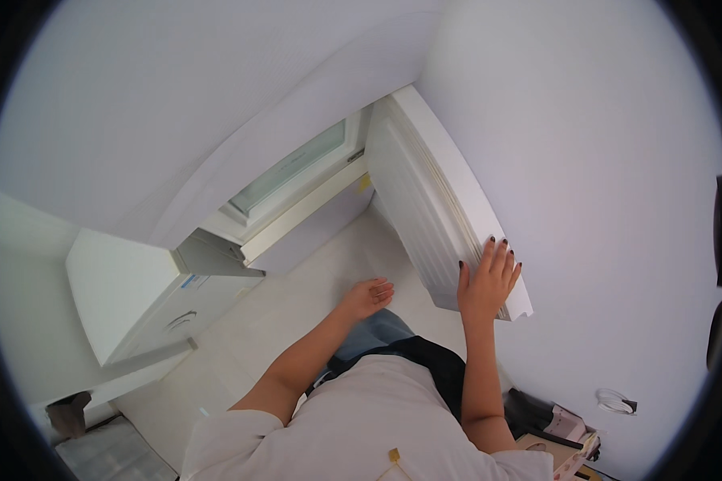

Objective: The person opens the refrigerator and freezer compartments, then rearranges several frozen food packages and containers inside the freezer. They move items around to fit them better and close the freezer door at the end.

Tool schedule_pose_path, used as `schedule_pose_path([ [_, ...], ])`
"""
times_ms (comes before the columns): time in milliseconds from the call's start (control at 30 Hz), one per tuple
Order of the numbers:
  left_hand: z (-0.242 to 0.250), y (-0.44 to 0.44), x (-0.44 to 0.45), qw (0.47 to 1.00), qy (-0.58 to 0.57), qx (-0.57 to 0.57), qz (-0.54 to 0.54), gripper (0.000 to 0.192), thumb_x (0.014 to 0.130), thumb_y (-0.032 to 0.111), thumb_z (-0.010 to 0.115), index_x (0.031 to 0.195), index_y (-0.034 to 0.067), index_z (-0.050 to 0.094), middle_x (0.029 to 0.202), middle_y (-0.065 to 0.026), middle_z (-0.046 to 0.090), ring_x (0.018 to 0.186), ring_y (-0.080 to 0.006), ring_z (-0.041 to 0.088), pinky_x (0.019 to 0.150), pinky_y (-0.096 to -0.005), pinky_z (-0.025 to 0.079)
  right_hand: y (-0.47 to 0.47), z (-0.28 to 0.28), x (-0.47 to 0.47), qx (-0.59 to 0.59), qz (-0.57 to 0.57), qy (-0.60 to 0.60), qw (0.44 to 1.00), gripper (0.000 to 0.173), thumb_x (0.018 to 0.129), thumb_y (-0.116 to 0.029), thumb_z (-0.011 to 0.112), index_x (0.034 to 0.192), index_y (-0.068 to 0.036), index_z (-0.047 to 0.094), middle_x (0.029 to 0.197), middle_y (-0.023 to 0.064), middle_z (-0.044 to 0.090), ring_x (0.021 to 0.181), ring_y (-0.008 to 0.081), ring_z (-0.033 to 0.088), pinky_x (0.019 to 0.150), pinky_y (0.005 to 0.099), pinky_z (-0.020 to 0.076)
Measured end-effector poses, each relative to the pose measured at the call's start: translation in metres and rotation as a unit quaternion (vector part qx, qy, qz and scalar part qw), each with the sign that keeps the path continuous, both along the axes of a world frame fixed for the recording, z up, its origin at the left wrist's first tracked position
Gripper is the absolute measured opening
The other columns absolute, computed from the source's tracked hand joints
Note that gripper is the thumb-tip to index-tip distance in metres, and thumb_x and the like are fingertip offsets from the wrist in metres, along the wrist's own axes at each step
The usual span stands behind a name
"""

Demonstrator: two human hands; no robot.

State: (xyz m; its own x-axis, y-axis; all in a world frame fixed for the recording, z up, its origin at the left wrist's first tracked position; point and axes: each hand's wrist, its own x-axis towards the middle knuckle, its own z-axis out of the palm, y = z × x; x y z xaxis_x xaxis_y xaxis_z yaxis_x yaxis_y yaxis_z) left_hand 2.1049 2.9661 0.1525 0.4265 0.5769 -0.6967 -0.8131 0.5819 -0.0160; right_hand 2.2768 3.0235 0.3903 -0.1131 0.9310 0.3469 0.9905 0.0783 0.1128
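My right hand (490, 285) lies on the white edge of an open refrigerator door (424, 192), its fingers spread and its thumb towards the inner side. A rubber gasket and a ribbed inner panel show along this door. My left hand (368, 298) hangs in front of my body with its fingers loosely bent, and nothing shows in it. Beyond both hands is the lower compartment of the refrigerator, with a translucent drawer front (295, 165) inside its white frame. Above that, the upper white door panel (216, 90) covers much of the view.
A white appliance (156, 306) with a label stands to the left. The white wall (583, 180) runs close behind the open door. A coiled white cable (615, 401) hangs on it, above boxes (556, 445) at lower right. A grey bag-like item (117, 451) is at lower left.
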Motion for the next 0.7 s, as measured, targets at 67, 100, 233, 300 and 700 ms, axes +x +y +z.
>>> schedule_pose_path([
  [67,0.017,-0.012,0.001,0.998,0.059,0.019,-0.001,0.021,0.083,0.013,0.062,0.101,0.004,0.058,0.101,-0.0129,0.062,0.095,-0.0258,0.059,0.085,-0.0387,0.050,-0.008,0.008,-0.003,-0.001,0.029,0.015,0.999,0.065,0.076,-0.024,0.067,0.131,-0.002,0.042,0.133,0.0239,0.040,0.121,0.0406,0.039,0.106,0.0525,0.0218],
  [100,0.028,-0.019,0.003,0.996,0.086,0.025,-0.008,0.021,0.083,0.014,0.062,0.101,0.004,0.058,0.101,-0.0128,0.061,0.096,-0.0256,0.059,0.085,-0.0385,0.050,-0.012,0.012,-0.003,-0.010,0.034,0.015,0.999,0.065,0.076,-0.024,0.067,0.131,-0.002,0.042,0.133,0.0239,0.040,0.121,0.0404,0.039,0.106,0.0527,0.0217],
  [233,0.067,-0.065,-0.003,0.990,0.134,-0.016,0.033,0.021,0.082,0.015,0.063,0.100,0.005,0.058,0.097,-0.0109,0.060,0.093,-0.0249,0.057,0.084,-0.0387,0.050,-0.036,0.038,-0.009,-0.047,0.072,0.032,0.996,0.061,0.076,-0.024,0.066,0.130,-0.003,0.045,0.134,0.0238,0.040,0.120,0.0396,0.040,0.106,0.0531,0.0214],
  [300,0.055,-0.095,-0.019,0.986,0.150,-0.042,0.050,0.020,0.082,0.015,0.063,0.099,0.005,0.058,0.097,-0.0105,0.058,0.091,-0.0249,0.056,0.083,-0.0389,0.050,-0.057,0.040,-0.028,-0.055,0.108,0.053,0.991,0.059,0.077,-0.025,0.066,0.128,-0.003,0.047,0.134,0.0236,0.040,0.120,0.0392,0.040,0.106,0.0531,0.0216],
  [700,0.098,-0.171,-0.101,0.965,0.097,-0.115,0.213,0.037,0.092,0.033,0.048,0.108,0.000,0.044,0.118,-0.0273,0.043,0.108,-0.0432,0.049,0.089,-0.0529,0.046,-0.146,0.031,-0.120,-0.163,0.409,0.301,0.846,0.039,0.080,-0.017,0.063,0.116,-0.005,0.056,0.132,0.0182,0.045,0.123,0.0365,0.041,0.102,0.0507,0.0293],
])
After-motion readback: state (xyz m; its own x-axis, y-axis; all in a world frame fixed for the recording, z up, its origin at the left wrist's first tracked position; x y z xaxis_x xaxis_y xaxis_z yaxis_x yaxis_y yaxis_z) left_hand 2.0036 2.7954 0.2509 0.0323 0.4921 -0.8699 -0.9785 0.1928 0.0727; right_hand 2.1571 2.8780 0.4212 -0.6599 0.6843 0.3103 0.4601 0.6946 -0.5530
